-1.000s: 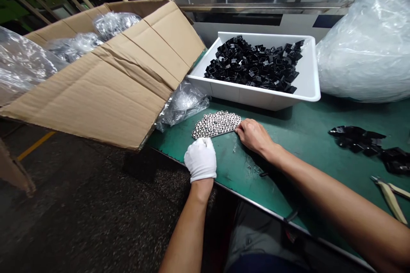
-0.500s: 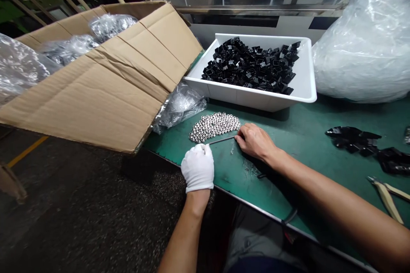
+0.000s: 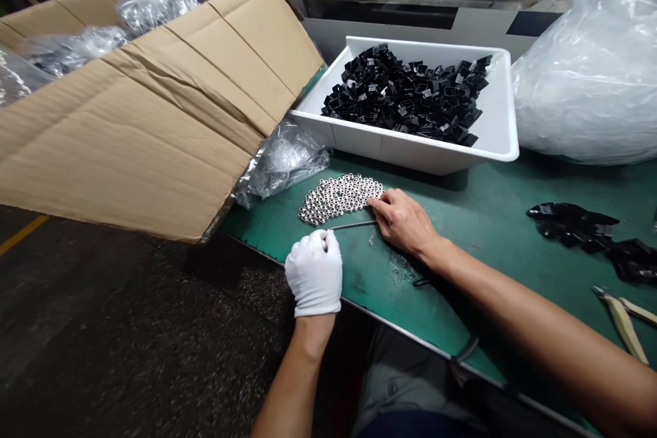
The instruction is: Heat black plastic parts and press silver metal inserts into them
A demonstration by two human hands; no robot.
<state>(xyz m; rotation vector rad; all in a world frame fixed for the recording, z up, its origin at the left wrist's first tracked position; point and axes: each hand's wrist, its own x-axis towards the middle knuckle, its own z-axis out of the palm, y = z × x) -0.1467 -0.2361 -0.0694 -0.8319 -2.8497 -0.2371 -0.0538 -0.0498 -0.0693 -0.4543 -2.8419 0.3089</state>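
My left hand [image 3: 315, 270], in a white glove, is closed around one end of a thin dark metal rod [image 3: 352, 225]. The rod points right across the green bench, and its far end meets my bare right hand [image 3: 405, 220]. That hand rests low on the bench, its index finger stretched out to the right edge of a pile of small silver metal rings [image 3: 341, 197]. Its thumb lies lower, by the rod's tip. The other fingers of the right hand are curled and partly hidden. Whether a ring sits under the fingertip is too small to tell.
Behind the rings stands a white bin [image 3: 431, 157] of small black plastic parts. A cardboard box [image 3: 169, 130] with clear plastic bags leans in from the left. On the right are a large plastic bag [image 3: 590, 82], black parts [image 3: 572, 222] and pliers [image 3: 623, 321].
My right index finger has stretched from the rod's end to the edge of the ring pile. The left hand keeps hold of the rod. The whole view has shifted slightly.
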